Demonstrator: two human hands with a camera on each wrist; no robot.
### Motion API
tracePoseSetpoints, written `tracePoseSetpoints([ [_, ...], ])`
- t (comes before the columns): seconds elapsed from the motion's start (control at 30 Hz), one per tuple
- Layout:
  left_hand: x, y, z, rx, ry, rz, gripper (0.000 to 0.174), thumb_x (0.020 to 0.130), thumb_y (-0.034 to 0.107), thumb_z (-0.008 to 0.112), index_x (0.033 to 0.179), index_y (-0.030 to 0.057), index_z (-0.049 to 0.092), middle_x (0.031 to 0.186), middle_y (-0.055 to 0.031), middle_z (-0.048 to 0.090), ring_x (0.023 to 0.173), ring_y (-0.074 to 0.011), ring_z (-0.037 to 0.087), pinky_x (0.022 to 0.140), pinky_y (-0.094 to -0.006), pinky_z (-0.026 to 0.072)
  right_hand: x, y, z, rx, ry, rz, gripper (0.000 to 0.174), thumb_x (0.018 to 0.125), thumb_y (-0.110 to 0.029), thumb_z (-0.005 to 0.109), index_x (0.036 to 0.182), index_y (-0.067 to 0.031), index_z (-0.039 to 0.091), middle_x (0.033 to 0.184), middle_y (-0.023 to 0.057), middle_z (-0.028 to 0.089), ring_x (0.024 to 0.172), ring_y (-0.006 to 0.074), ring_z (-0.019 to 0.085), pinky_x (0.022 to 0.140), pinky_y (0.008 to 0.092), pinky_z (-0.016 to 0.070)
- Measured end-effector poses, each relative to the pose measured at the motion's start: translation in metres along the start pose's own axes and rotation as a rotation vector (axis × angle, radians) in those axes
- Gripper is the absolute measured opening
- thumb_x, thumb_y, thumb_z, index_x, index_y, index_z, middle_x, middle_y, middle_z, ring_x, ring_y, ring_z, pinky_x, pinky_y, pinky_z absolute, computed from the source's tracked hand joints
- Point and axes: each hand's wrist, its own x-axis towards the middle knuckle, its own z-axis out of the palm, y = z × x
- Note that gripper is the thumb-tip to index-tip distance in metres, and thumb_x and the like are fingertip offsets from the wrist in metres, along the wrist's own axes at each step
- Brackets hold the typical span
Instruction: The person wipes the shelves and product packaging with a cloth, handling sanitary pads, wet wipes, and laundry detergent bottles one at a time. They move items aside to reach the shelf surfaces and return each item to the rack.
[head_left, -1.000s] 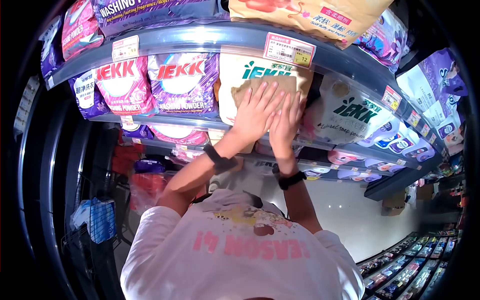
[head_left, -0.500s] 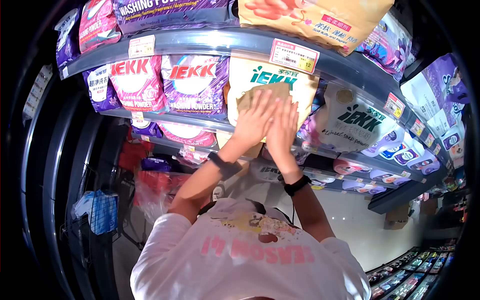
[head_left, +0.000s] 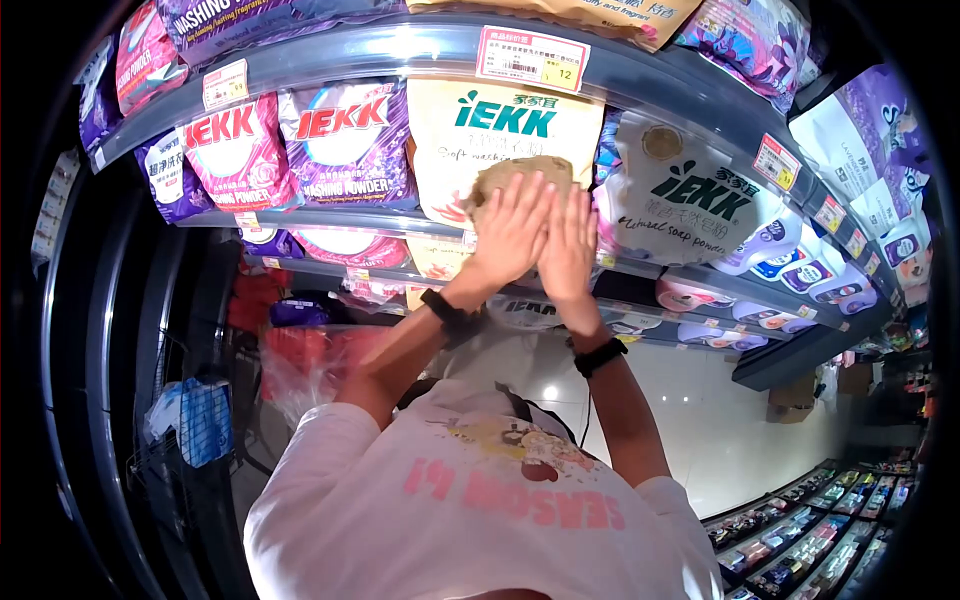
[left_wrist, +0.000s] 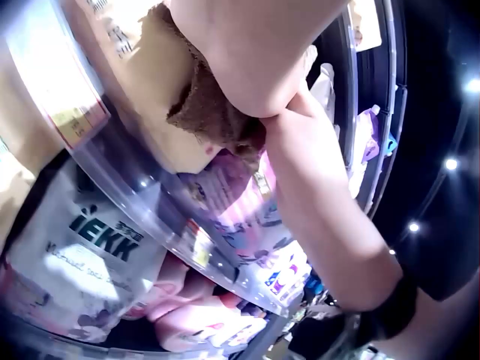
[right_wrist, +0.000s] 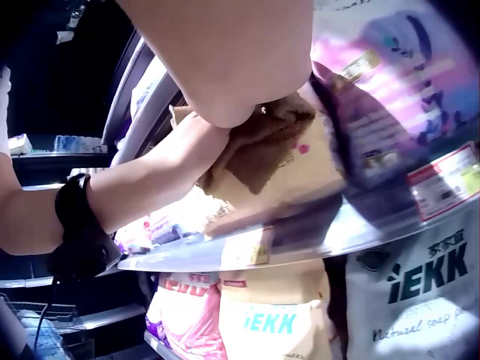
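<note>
A brown cloth point(head_left: 524, 176) lies against the lower front of a cream IEKK bag point(head_left: 440, 130) on the shelf. My left hand point(head_left: 512, 232) presses the cloth with straight fingers pointing up the bag. Beside it, my right hand point(head_left: 568, 245) lies flat, its fingers also straight, at the cloth's right side. Both wrist views show folds of the cloth point(left_wrist: 196, 105) hanging out below the hands, against the bag point(right_wrist: 307, 161). The middle of the cloth is hidden under the palms.
Pink point(head_left: 235, 160) and purple point(head_left: 345, 145) washing powder bags stand to the left. A white soap powder bag point(head_left: 690, 200) is at the right. Price tags point(head_left: 532, 60) line the shelf edge point(head_left: 400, 52) above the hands. A wire cart point(head_left: 205, 420) stands lower left.
Both hands and the cloth have slid down the cream bag, from over its logo to its lower part. The logo and the writing below it now show. The head view has shifted slightly.
</note>
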Motion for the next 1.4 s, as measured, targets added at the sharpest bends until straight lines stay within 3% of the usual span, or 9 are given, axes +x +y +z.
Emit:
tracePoseSetpoints([
  [0.2,0.003,-0.005,-0.006,-0.074,-0.058,0.149,0.054,0.08,0.017,0.054,0.132,0.0127,0.044,0.142,-0.0046,0.037,0.124,-0.0227,0.044,0.052,-0.0293,0.0469,-0.011,0.008,0.011,-0.006,0.03,0.038,0.053,0.083,-0.014,0.053,0.132,-0.0004,0.038,0.138,0.0212,0.034,0.13,0.0344,0.031,0.107,0.0445,0.0261],
  [0.3,-0.019,-0.037,-0.021,0.054,-0.163,-0.045,0.055,0.079,0.02,0.056,0.132,0.0117,0.044,0.14,-0.0094,0.037,0.126,-0.0249,0.041,0.066,-0.0352,0.0505,-0.001,-0.027,0.026,0.111,-0.052,-0.076,0.05,0.083,-0.01,0.049,0.131,0.0007,0.04,0.141,0.0155,0.033,0.132,0.0318,0.029,0.107,0.0428,0.0244],
  [0.5,-0.081,-0.11,-0.017,0.332,-0.247,-0.248,0.056,0.086,0.028,0.042,0.128,-0.0076,0.038,0.126,-0.0304,0.043,0.127,-0.044,0.029,0.11,-0.0514,0.0086,0.018,-0.107,0.065,0.295,-0.205,-0.398,0.04,0.082,-0.009,0.046,0.12,0.0003,0.05,0.142,0.0108,0.035,0.132,0.0234,0.032,0.107,0.0387,0.0235],
  [0.8,-0.084,-0.047,0.016,-0.191,-0.305,-0.386,0.038,0.077,0.017,0.05,0.105,-0.0095,0.053,0.098,-0.0312,0.052,0.113,-0.047,0.041,0.101,-0.057,0.0235,-0.008,-0.039,0.034,0.404,-0.097,-0.421,0.03,0.073,0.002,0.049,0.102,0.0046,0.058,0.132,0.0154,0.046,0.12,0.0294,0.047,0.099,0.0387,0.0387],
  [0.93,-0.074,-0.009,0.047,0.031,-0.127,0.127,0.034,0.076,0.019,0.053,0.096,-0.0073,0.057,0.097,-0.0287,0.055,0.103,-0.0421,0.052,0.088,-0.0546,0.0388,-0.047,0.011,0.011,0.323,-0.167,-0.213,0.034,0.076,0.001,0.048,0.108,0.0046,0.055,0.131,0.0157,0.046,0.119,0.0311,0.047,0.097,0.0395,0.0402],
  [1.03,-0.048,0.027,0.065,-0.083,-0.106,0.352,0.044,0.074,0.024,0.057,0.107,-0.0051,0.057,0.118,-0.0251,0.051,0.097,-0.0301,0.059,0.063,-0.0319,0.0518,-0.06,0.035,-0.021,0.248,-0.069,0.043,0.044,0.076,0.006,0.048,0.119,0.0034,0.051,0.132,0.0218,0.042,0.116,0.0363,0.047,0.093,0.042,0.0426],
  [1.07,-0.019,0.049,0.037,-0.64,-0.291,0.029,0.051,0.071,0.018,0.058,0.114,-0.0108,0.05,0.113,-0.0314,0.048,0.098,-0.0459,0.053,0.081,-0.0468,0.0465,-0.056,0.04,-0.034,0.274,0.026,0.078,0.044,0.079,0.003,0.047,0.123,0.0034,0.048,0.133,0.0225,0.04,0.117,0.0373,0.046,0.092,0.0416,0.0423],
  [1.2,0.057,0.095,0.022,-0.264,0.093,0.449,0.055,0.073,0.02,0.058,0.122,-0.0038,0.047,0.13,-0.0246,0.039,0.119,-0.0454,0.035,0.094,-0.0503,0.034,-0.029,0.078,-0.082,0.048,0.278,0.057,0.043,0.084,-0.006,0.046,0.126,0.0008,0.046,0.135,0.0222,0.038,0.12,0.0406,0.041,0.095,0.0448,0.039],
  [1.4,0.061,0.138,0.06,-0.202,-0.123,0.302,0.057,0.077,0.017,0.051,0.13,-0.0012,0.042,0.136,-0.0182,0.039,0.127,-0.033,0.033,0.104,-0.0425,0.0277,-0.046,0.129,-0.073,-0.121,0.021,0.292,0.048,0.085,-0.011,0.045,0.13,0.0032,0.038,0.134,0.0204,0.039,0.126,0.0372,0.033,0.101,0.0474,0.0289],
])
